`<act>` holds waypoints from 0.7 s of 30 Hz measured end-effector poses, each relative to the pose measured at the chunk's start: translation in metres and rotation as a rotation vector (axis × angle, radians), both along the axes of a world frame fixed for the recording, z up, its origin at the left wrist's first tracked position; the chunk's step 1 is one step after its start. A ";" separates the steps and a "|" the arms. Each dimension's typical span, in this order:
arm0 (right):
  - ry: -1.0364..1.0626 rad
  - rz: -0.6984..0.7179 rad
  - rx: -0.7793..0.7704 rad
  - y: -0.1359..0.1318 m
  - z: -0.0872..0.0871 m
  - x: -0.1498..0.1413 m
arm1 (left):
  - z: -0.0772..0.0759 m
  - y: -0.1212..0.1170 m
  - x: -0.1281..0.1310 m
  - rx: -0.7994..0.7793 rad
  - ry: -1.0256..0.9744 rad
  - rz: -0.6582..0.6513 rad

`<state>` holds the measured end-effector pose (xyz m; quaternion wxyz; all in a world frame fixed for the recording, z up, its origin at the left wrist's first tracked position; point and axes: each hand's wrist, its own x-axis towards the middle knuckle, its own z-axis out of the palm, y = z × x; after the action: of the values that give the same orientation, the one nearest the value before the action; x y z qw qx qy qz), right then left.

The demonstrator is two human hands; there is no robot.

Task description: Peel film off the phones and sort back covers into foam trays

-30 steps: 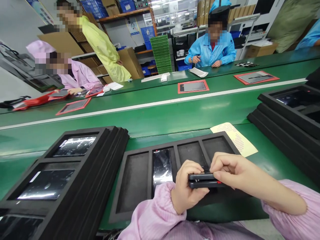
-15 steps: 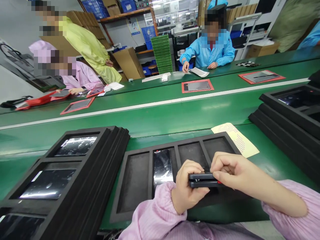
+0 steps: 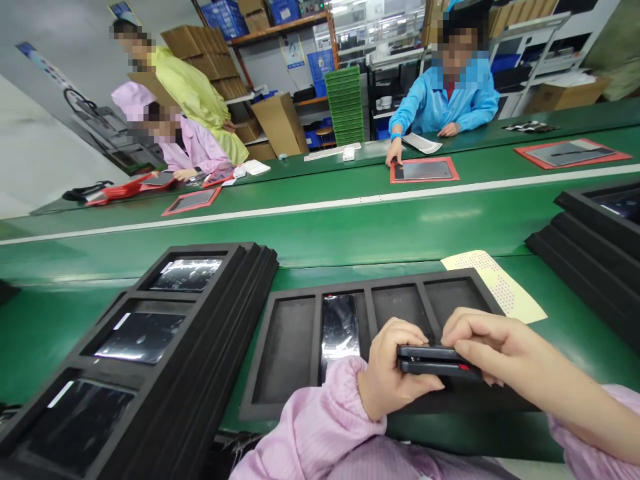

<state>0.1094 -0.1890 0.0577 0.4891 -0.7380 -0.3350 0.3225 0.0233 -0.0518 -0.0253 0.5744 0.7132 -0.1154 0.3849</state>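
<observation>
Two black phones, an upper phone (image 3: pixel 431 351) and a lower phone (image 3: pixel 434 368), are stacked edge-on towards me with a narrow gap between them. My left hand (image 3: pixel 385 373) is closed around their left end, thumb below and fingers over the top. At the right end, my right hand (image 3: pixel 490 343) has its fingers bent against the upper phone; its fingertips are partly hidden. A small red mark shows on the lower phone near the right fingers. Under my hands lies a black foam tray (image 3: pixel 259 360) with several compartments, one holding a glossy phone (image 3: pixel 340 325).
To the left stands a stack of foam trays (image 3: pixel 205 320) with phones in the top one; another stack (image 3: pixel 590 260) is at the right. A yellow sticker sheet (image 3: pixel 500 287) lies behind my tray. Across the green bench (image 3: pixel 320 227), co-workers handle items by red-edged mats (image 3: pixel 455 167).
The view has shifted, so the bench scene sits further right. The right hand is slightly further from the left, uncovering more of the phones' edges. The co-worker in blue now reaches to the red-edged mat.
</observation>
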 end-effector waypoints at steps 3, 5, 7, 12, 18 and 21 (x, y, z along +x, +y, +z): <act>0.088 0.004 0.062 -0.007 -0.003 0.000 | -0.001 0.000 0.001 0.005 -0.051 0.010; 0.098 -0.001 0.145 -0.014 -0.009 -0.002 | 0.000 0.000 0.000 0.012 -0.058 0.011; 0.062 -0.001 0.211 -0.021 -0.016 -0.004 | 0.001 0.000 -0.003 0.025 -0.059 0.015; -0.148 0.044 0.140 -0.034 -0.040 -0.009 | 0.001 0.000 -0.006 0.099 -0.090 0.021; -0.426 0.092 0.125 -0.031 -0.070 -0.006 | -0.001 0.002 -0.009 0.141 -0.095 -0.020; -0.631 0.096 0.153 -0.023 -0.071 -0.004 | -0.003 0.004 -0.016 0.135 -0.086 -0.095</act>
<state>0.1049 -0.2123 -0.0134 0.3993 -0.7461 -0.5275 0.0746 0.0072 -0.0477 -0.0286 0.5371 0.7268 -0.1993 0.3789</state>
